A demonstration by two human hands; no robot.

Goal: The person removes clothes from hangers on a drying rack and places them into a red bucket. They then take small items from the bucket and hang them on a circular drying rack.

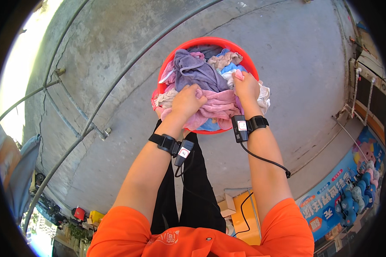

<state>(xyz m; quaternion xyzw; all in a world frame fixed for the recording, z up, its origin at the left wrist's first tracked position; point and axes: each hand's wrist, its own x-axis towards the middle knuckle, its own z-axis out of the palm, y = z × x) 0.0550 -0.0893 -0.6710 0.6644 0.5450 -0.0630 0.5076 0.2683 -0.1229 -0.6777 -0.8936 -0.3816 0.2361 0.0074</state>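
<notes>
Before me is a round red basin [209, 39] heaped with towels and cloths. My left hand [188, 100] grips a pink towel [219, 101] at the near side of the heap, a bit of it bulging from the fist. On the right, my right hand [246, 87] is closed with a scrap of pink cloth [239, 75] showing between the fingers; whether this is the same towel I cannot tell. A grey-purple towel [197, 69] lies folded over the middle. Beige cloth [226, 60] and blue cloth [232, 67] lie behind my right hand, and white cloth [264, 98] hangs over the right rim.
A bent metal pipe frame [125, 69] curves past on the left above the concrete floor [296, 64]. Cloths [22, 170] hang at the far left. A blue banner with writing [325, 189] is at lower right. Cables [267, 161] run from devices strapped to my wrists.
</notes>
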